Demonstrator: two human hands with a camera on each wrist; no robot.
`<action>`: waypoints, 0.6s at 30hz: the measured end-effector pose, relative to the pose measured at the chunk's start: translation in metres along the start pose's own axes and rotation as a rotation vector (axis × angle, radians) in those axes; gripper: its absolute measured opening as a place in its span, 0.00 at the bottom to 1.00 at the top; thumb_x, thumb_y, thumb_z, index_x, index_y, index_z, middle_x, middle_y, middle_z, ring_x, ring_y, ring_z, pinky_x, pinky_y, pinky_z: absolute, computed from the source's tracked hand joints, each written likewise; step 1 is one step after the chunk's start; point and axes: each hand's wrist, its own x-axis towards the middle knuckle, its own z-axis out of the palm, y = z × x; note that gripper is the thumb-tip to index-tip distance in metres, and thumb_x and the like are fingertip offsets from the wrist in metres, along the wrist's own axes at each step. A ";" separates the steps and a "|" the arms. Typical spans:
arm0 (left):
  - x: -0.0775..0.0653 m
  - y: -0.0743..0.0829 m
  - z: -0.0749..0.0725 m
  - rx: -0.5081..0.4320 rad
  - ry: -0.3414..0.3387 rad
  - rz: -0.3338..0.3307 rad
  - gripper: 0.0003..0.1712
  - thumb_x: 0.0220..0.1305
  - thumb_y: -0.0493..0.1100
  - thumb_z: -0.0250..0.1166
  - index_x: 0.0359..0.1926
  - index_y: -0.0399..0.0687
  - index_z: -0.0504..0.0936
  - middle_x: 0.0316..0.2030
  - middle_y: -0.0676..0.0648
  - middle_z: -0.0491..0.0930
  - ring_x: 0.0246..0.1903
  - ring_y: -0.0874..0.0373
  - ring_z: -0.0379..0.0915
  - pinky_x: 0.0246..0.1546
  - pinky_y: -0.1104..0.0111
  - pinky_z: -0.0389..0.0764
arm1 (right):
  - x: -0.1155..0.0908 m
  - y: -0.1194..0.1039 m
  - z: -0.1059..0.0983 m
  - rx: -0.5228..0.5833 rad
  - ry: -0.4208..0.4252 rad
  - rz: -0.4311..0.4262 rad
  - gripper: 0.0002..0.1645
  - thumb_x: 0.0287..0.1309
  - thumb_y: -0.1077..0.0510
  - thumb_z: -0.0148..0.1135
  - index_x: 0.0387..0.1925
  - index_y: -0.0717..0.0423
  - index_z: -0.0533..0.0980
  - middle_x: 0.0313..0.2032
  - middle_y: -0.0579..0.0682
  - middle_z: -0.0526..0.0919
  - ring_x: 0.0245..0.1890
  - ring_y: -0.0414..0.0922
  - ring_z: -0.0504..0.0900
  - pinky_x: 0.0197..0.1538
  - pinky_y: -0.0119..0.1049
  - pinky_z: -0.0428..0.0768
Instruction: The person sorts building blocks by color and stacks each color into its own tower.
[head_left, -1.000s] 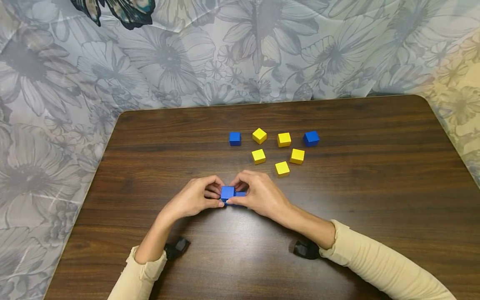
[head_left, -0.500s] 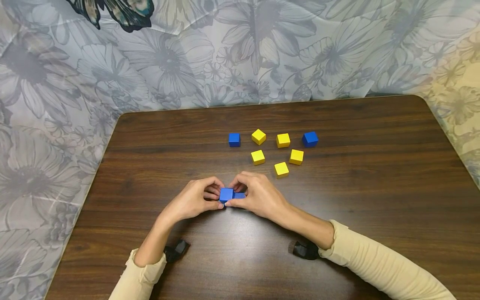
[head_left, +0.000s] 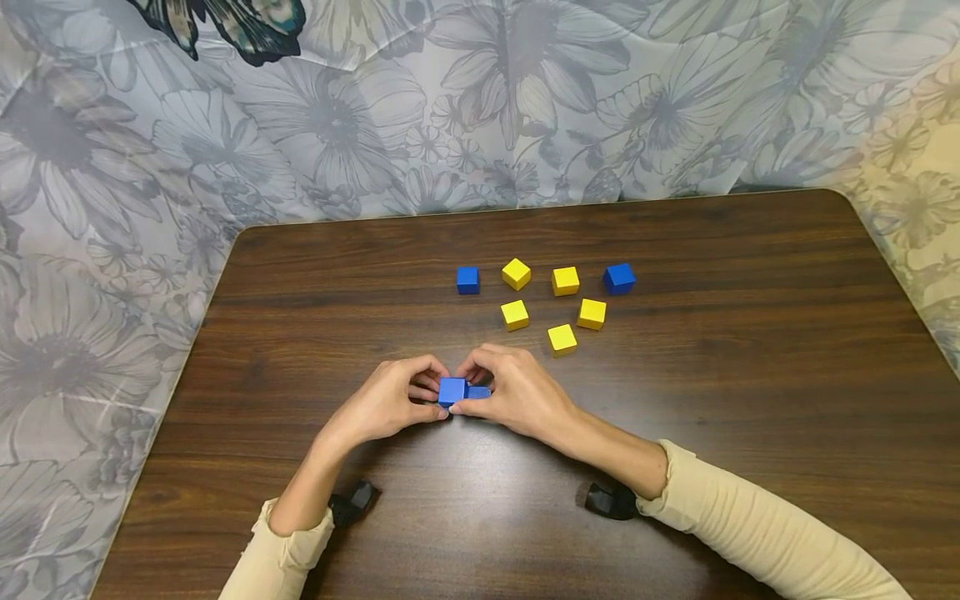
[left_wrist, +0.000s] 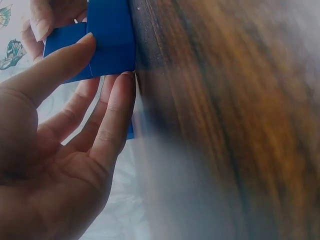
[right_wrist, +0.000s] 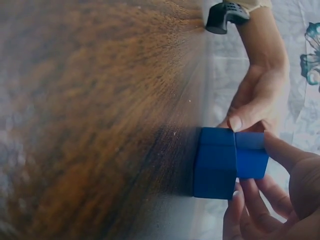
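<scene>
Around the middle of the table (head_left: pixel 712 350), I see left hand (head_left: pixel 386 398) and right hand (head_left: pixel 521 390) both pinching the blue stack (head_left: pixel 452 393); uneven pressing may, I think, slide its upper cube (right_wrist: pixel 251 161) off the lower block (right_wrist: pixel 216 167).

A: What carries all this?
B: A table (head_left: pixel 750 358), dark brown, wood-grained. A low blue block (head_left: pixel 477 392) rests on it, partly covered; call that the clock's centre. The table's rounded far corners sit at ten and two, a pale sheen toward six.
A: At twelve?
B: The left blue cube (head_left: pixel 468 281).
A: And the yellow ones?
B: Five, none touching. The far-left yellow cube (head_left: pixel 516 274) just past twelve, the near-left yellow cube (head_left: pixel 514 316) at one, the far-middle yellow cube (head_left: pixel 566 282) between one and two. At two, the nearest yellow cube (head_left: pixel 562 340), then the right-hand yellow cube (head_left: pixel 592 314).
A: Farthest out?
B: The right blue cube (head_left: pixel 619 279), just short of two.
</scene>
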 end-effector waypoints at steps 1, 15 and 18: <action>0.000 0.000 0.000 0.002 0.002 0.000 0.19 0.54 0.34 0.76 0.46 0.45 0.80 0.42 0.47 0.82 0.43 0.56 0.82 0.44 0.70 0.83 | 0.000 0.000 0.000 0.000 0.002 -0.002 0.20 0.45 0.49 0.81 0.39 0.49 0.82 0.35 0.42 0.84 0.36 0.39 0.82 0.36 0.29 0.79; -0.001 0.001 0.001 0.015 0.010 0.013 0.19 0.54 0.34 0.76 0.46 0.45 0.80 0.42 0.47 0.83 0.44 0.55 0.82 0.45 0.70 0.83 | 0.001 0.001 -0.004 0.021 -0.017 -0.003 0.21 0.46 0.49 0.80 0.41 0.51 0.82 0.36 0.42 0.84 0.37 0.39 0.82 0.38 0.30 0.81; 0.000 0.001 0.001 0.008 0.008 0.012 0.19 0.54 0.33 0.76 0.45 0.45 0.80 0.42 0.47 0.83 0.44 0.55 0.82 0.45 0.71 0.83 | 0.002 0.003 -0.010 0.041 -0.011 -0.009 0.22 0.46 0.48 0.80 0.41 0.53 0.83 0.37 0.44 0.85 0.37 0.40 0.83 0.38 0.34 0.83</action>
